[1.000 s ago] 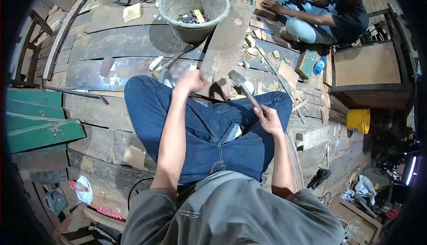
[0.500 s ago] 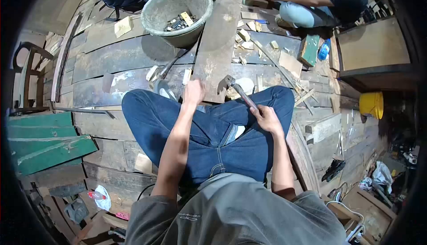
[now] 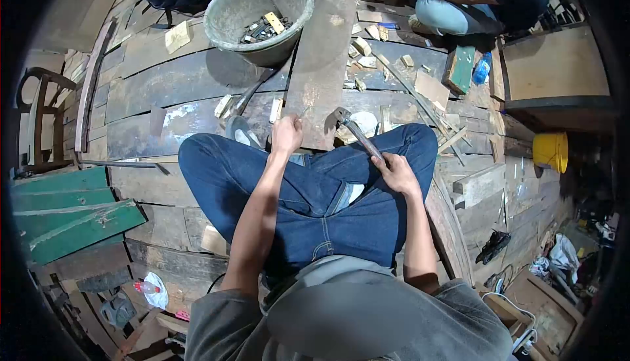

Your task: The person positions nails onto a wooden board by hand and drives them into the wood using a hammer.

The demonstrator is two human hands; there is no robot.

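Okay, I've got a plank floor [image 3: 147, 62] under everything. Wearer's crossed legs [image 3: 220, 164] fill the middle; a long board [image 3: 321, 46] lies flat, its near end right by them. Bucket [image 3: 262, 53] stands at the board's left edge, toward the far end; I can't tell if they touch. Hammer [image 3: 361, 135] is in the right hand [image 3: 398, 173], fingers wrapped round the handle, shaft slanting, head by the board's right edge close to the near right corner, with a shadow on the board beside it. Can't tell if the head touches wood. Left hand [image 3: 287, 135] is a loose fist over the near left corner; I can't make out whether it grips anything. Pale wood block [image 3: 275, 110] sits near the board's left edge, just beyond that fist. Wood scraps [image 3: 361, 47] litter the floor off the right edge. Smallest: yellow piece [image 3: 274, 22] and dark bits [image 3: 259, 31] inside the bucket.
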